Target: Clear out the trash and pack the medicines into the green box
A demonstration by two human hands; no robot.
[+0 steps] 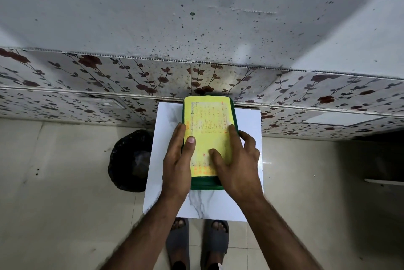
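Observation:
The green box (204, 184) lies flat on a small white marble-patterned table (166, 129), closed, its yellow lid (207, 116) printed with red and orange text. My left hand (178, 164) clasps the box's left edge, thumb resting on the lid. My right hand (235, 160) lies over the right side, thumb and forefinger pressing on the lid and the other fingers curled round the right edge. No medicines or loose trash are visible; the box's contents are hidden.
A bin lined with a black bag (131, 160) stands on the tiled floor just left of the table. A wall with floral tiles (109, 86) runs close behind the table. My feet in grey slippers (196, 245) are below the table's near edge.

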